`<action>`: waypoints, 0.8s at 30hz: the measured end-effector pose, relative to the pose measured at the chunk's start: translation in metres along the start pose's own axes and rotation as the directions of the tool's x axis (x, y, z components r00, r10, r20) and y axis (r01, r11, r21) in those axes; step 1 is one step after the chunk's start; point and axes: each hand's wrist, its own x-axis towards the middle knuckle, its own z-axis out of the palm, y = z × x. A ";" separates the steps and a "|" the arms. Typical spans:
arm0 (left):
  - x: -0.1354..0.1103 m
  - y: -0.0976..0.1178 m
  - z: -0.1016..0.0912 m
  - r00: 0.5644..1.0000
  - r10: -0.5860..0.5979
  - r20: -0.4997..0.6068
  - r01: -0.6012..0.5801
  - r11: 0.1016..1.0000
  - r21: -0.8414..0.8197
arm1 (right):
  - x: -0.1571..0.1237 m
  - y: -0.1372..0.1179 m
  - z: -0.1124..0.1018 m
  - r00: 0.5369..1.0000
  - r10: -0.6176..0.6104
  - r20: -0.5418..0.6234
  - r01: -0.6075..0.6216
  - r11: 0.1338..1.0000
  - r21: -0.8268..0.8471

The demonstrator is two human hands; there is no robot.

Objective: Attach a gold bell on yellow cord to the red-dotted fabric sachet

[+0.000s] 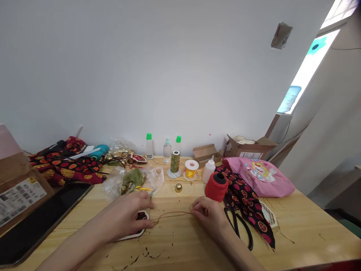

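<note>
My right hand (210,216) is closed in a pinch on a thin reddish-brown cord (175,213) above the wooden table. Leftward, the cord runs to a flat dark red ornament with a pale edge (142,216). Over that ornament lies my left hand (132,214), its thumb and fingers apart, with the thumb near the end of the cord. Most of the ornament is hidden under this hand. A gold bell (178,187) sits beyond the hands, within a loop of yellow cord (182,195). Black-handled scissors (239,226) lie right of my right hand.
Spools of red thread (216,187), green thread (175,162) and yellow cord (191,169) stand behind, near a white squeeze bottle (209,170). Plastic bags with bells (132,180) lie left of them. A pink bag (262,177), patterned cloth (245,195) and black phone-like slab (45,226) flank the work area.
</note>
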 end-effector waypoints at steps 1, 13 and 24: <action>0.003 0.000 0.000 1.000 0.002 -0.002 -0.002 1.000 -0.024 | 0.002 -0.001 -0.002 1.000 0.001 -0.011 -0.001 1.000 0.020; 0.048 0.028 0.046 0.997 -0.060 0.048 0.064 0.993 -0.096 | 0.005 0.005 -0.007 0.999 0.046 0.017 -0.045 0.997 -0.066; 0.049 0.022 0.035 0.984 -0.045 0.172 0.096 0.947 -0.306 | 0.011 -0.009 -0.006 0.973 -0.218 -0.077 0.224 0.972 0.077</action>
